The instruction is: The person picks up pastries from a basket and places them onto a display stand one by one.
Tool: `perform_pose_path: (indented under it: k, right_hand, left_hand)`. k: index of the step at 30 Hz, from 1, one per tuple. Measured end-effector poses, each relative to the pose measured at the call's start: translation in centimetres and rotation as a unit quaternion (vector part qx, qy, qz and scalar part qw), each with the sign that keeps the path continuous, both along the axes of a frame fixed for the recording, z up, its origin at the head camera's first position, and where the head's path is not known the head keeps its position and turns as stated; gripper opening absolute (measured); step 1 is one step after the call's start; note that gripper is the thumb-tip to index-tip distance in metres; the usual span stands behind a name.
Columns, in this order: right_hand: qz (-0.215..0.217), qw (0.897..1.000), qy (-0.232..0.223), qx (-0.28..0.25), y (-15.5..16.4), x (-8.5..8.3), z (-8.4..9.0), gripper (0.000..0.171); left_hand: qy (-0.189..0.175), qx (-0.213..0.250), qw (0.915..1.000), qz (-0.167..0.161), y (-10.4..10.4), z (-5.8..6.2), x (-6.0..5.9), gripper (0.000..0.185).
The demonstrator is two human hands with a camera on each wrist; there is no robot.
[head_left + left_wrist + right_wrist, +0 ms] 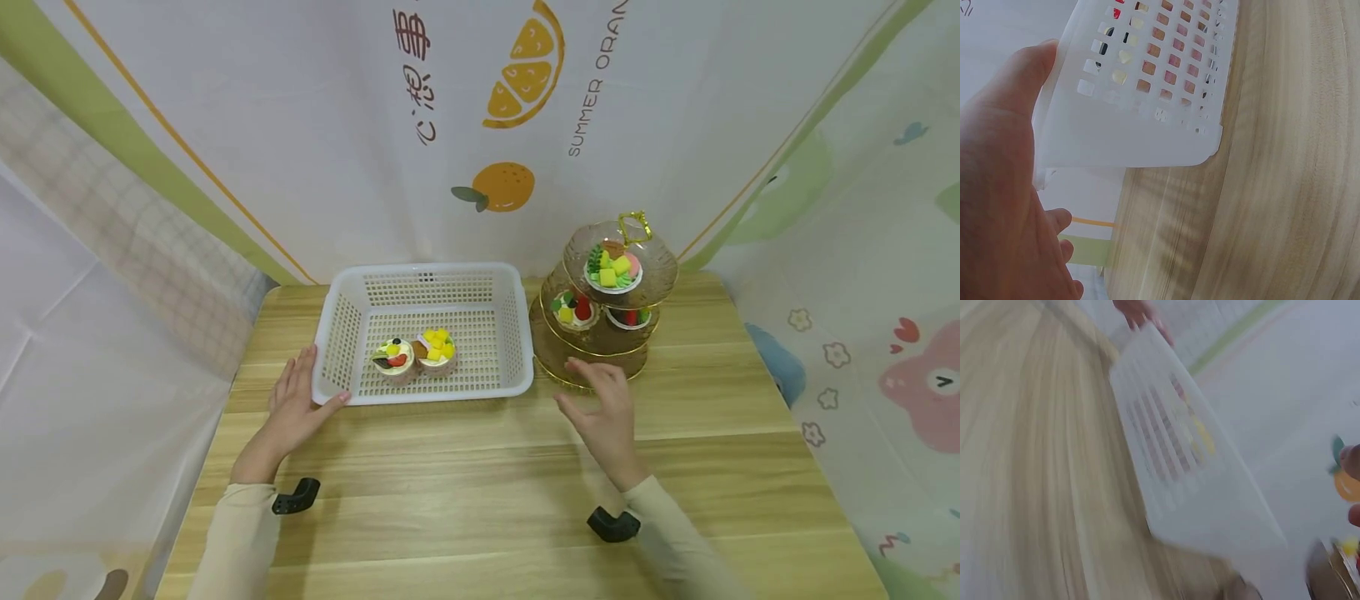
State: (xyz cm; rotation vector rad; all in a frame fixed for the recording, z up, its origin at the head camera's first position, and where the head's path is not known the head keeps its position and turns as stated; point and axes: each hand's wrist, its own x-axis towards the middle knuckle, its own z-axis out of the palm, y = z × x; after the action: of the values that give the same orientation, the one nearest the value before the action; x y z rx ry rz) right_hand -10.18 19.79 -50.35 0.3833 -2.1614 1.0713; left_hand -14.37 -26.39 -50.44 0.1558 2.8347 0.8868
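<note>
My left hand rests at the near left corner of a white plastic basket. Its thumb lies along the front rim and its fingers reach up the outside of the left wall; the left wrist view shows the thumb against the rim. Inside the basket sit two toy cupcakes, one with red and dark fruit, the other with yellow cubes. Nothing is in my right hand, which hovers before a tiered gold-rimmed stand, thumb and fingers apart.
On the stand's top tier is a cupcake with yellow cubes and green cream. Its middle tier bears two more, a fruit-topped one and one partly hidden. A printed curtain hangs behind the wooden table.
</note>
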Motion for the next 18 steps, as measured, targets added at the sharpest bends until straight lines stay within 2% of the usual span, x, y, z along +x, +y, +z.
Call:
perform_pose_path:
  k: [3,8,14,18]
  right_hand:
    - [0.042,0.998,-0.031,0.017,-2.4,-0.9,0.2,0.059]
    - [0.094,0.991,-0.084,0.053,-5.5,-3.6,1.3,0.059]
    - [0.134,0.969,-0.176,0.108,-8.3,-7.6,3.0,0.071]
    - [0.174,0.951,-0.216,0.134,-9.6,-10.2,4.4,0.078]
  left_hand:
    - [-0.001,0.0,1.0,0.001,0.0,-0.1,0.0,0.103]
    - [0.0,0.0,1.0,0.001,0.0,-0.2,-0.1,0.103]
    - [0.0,0.002,1.0,0.002,0.0,-0.1,-0.1,0.103]
    - [-0.006,0.003,1.0,0.001,-0.1,0.0,-0.1,0.103]
